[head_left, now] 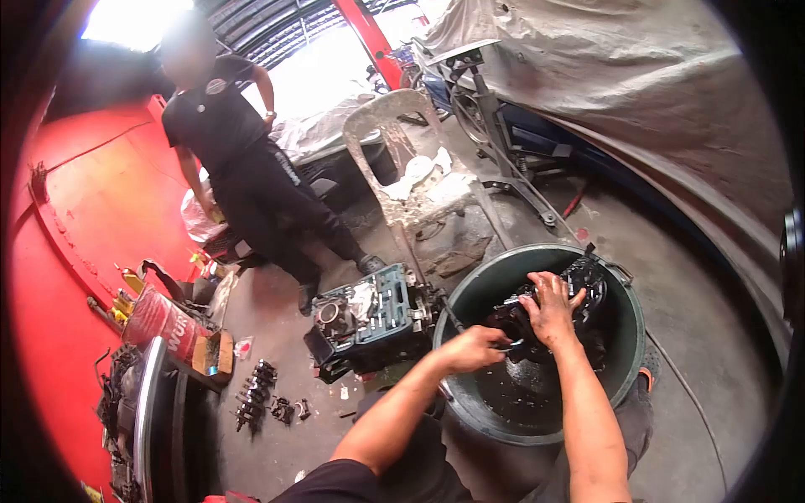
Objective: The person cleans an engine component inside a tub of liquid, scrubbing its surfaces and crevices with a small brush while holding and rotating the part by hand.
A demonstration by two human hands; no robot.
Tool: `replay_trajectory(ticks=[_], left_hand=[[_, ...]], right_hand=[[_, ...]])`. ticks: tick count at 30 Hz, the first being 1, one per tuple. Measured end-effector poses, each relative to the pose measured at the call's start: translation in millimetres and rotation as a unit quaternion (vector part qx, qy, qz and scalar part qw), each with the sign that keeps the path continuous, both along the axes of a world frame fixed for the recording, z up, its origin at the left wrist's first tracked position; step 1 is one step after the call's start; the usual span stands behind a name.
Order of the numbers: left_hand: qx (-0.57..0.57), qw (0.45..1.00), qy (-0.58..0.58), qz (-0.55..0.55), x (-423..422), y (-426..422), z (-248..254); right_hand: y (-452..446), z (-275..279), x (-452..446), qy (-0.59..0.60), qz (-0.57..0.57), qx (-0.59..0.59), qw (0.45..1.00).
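Note:
A large dark green tub (pixel 470 415) stands in front of me with dark, wet liquid in its bottom. Inside it leans a black, oily metal part (pixel 587 281), apparently an engine part, its lower side lost in shadow. My right hand (pixel 551 312), wet and dirty, rests on this part with fingers spread. My left hand (pixel 476 349) is closed at the tub's left side, over the inside, around a thin tool with a pale blue end (pixel 515 343). Its kind is too small to tell.
Left of the tub are an open toolbox (pixel 387 306), a crankshaft (pixel 254 394) and small metal parts (pixel 283 409) on the floor. A dirty plastic chair (pixel 398 138) stands behind. Another person (pixel 226 142) stands back left. A cable (pixel 692 402) runs right; a covered vehicle (pixel 620 84) is beyond.

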State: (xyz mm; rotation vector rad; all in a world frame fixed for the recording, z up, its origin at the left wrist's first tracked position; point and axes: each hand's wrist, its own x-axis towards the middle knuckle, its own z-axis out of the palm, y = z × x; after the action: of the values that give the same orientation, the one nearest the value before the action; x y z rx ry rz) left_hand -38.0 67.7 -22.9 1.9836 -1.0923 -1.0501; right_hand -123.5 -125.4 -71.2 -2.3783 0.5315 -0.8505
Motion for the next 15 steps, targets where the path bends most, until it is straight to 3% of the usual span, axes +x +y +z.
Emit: replay_trajectory(ticks=[3, 6, 8, 13, 15], left_hand=[[0.045, 0.997, 0.046, 0.049, 1, 17, 22], [-0.02, 0.997, 0.011, 0.072, -1, -12, -23], [-0.017, 0.99, 0.071, 0.122, -7, -24, -37], [0.004, 0.976, 0.175, 0.131, -11, 5, 12], [-0.022, 0.965, 0.221, 0.142, -7, 14, 10]], right_hand=[[3, 3, 2, 0.015, 0.002, 0.012, 1.0], [5, -1, 7, 0.006, -0.009, 0.016, 1.0], [4, 0, 4, 0.006, 0.001, 0.019, 1.0], [-2, -1, 0, -0.004, 0.003, 0.012, 1.0], [-1, 1, 3, 0.012, 0.008, 0.024, 1.0]])
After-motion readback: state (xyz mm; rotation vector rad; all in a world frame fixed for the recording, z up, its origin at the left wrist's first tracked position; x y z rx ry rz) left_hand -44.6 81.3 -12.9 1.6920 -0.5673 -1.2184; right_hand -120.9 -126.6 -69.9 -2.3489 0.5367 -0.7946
